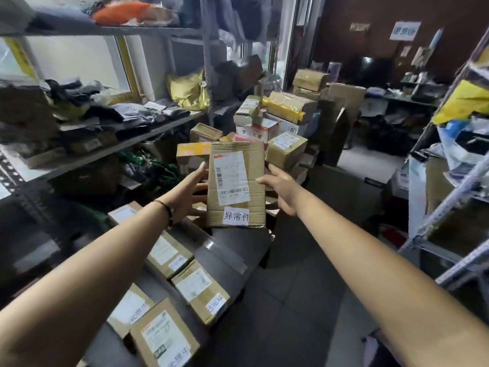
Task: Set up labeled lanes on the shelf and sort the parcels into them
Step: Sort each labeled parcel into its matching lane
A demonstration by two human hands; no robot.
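The right hand [280,193] grips the parcel [255,197] by its right edge, with the thumb on the front face and the fingers going behind. The left hand [189,193] is open. Its fingers are straight and spread, and they lie against the parcel's left edge and back (a dark band [169,211] circles that wrist).

The parcel is held in the air in front of the person, above the far end of a dark table [230,250]. It is nearly upright, with its face to the camera.

It is a flat brown cardboard box, creased across the middle and rumpled along the top. A white waybill [232,178] covers much of the face. The waybill has a red strip at its top and barcodes down the left side and along the bottom; its fine print is too small to read. Below it is a white slip [236,216] handwritten 异常件.

Four more boxes [197,295] lie flat on the table, each with a waybill and a slip. One slip reads 已完成. The nearest shows 理中, with its first character cut off. The other two slips are blurred or partly hidden by the left arm.

A metal shelf [105,152] on the left carries dark bags and cartons, and a pile [285,144] of cartons stands beyond the parcel.
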